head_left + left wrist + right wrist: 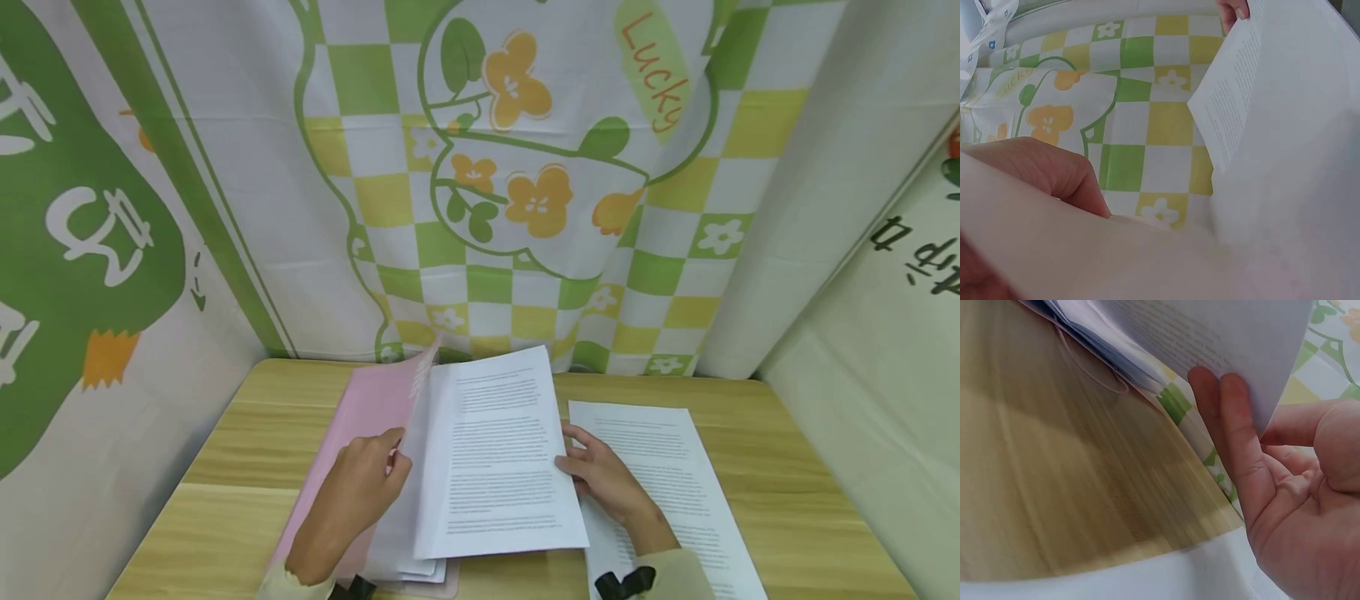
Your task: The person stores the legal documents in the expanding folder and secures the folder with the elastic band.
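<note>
A pink folder [378,387] with clear plastic pockets lies spread on the table. My left hand [356,483] pinches the edge of a raised clear pocket [408,500] of that folder. In the left wrist view, translucent plastic crosses in front of the left hand [1041,165] and hides part of its fingers. A printed sheet of paper [502,458] stands tilted up beside the pocket; whether its left edge is inside cannot be told. My right hand [611,479] grips this sheet by its right edge, with thumb and fingers [1238,425] on opposite faces.
Another printed sheet [660,467] lies flat on the wooden table [780,475], beneath and beside my right hand. More papers and a clear flap [427,583] show at the folder's bottom edge. A patterned curtain [517,292] hangs behind the table's back edge.
</note>
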